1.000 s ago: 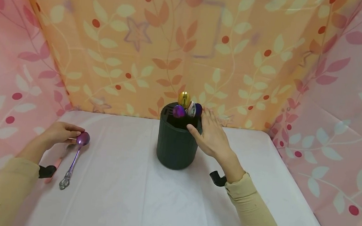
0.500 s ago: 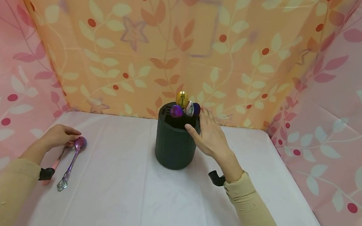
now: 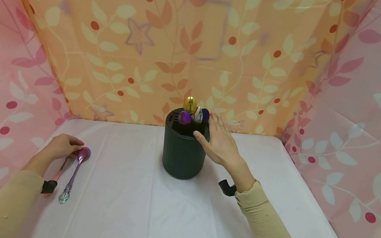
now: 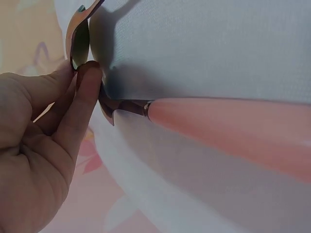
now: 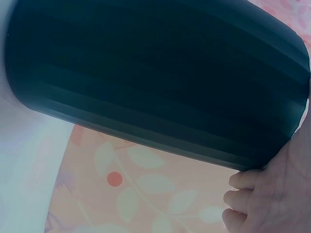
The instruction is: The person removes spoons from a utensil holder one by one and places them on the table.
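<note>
The left hand (image 3: pixel 61 146) rests at the left of the white table (image 3: pixel 130 204), its fingertips pinching the bowl of a pink-handled spoon (image 4: pixel 228 124); a purple spoon (image 3: pixel 73 173) lies just beside it; the right hand (image 3: pixel 220 143), fingers straight, presses against the rim of the dark ribbed holder (image 3: pixel 183 152) at the table's middle; gold, purple and blue spoon bowls (image 3: pixel 194 112) stand up from the holder.

Left hand (image 3: pixel 61 147) low and forward of its beige sleeve, palm down, fingertips (image 4: pixel 86 77) curled in a pinch, right hand (image 3: pixel 220 143) raised, fingers straight and together, thumb spread, forearm angled inward
</note>
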A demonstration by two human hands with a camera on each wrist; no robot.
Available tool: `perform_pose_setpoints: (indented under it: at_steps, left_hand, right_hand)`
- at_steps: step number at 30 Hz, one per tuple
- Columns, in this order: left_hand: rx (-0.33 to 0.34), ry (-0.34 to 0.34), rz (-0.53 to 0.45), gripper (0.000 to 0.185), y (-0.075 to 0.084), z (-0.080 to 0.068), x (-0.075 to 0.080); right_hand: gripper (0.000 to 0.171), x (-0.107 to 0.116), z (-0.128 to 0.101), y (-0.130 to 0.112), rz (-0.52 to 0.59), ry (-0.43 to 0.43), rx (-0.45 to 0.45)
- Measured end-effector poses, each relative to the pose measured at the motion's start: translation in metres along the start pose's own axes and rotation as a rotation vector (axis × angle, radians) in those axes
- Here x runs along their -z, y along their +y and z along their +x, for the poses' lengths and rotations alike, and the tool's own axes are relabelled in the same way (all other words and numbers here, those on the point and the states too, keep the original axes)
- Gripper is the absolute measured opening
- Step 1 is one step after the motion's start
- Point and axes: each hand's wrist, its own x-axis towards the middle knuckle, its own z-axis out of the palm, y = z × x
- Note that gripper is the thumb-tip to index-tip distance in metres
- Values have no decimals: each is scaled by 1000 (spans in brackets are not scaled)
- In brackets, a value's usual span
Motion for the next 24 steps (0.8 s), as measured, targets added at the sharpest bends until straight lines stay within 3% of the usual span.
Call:
perform_pose_setpoints:
  at_steps: [9,18,24]
  left_hand:
    - [-44,46,104,26,2,-4,-3]
    - [-41,72,127,26,5,-9,-4]
    - [-99,106,160,26,5,-9,-4]
  right_hand:
    - [103,0,1,0,-5,-16,-9]
    - [103,1,1,-2,4,-21,-10]
    - [103,2,1,-2,9,-14,-10]
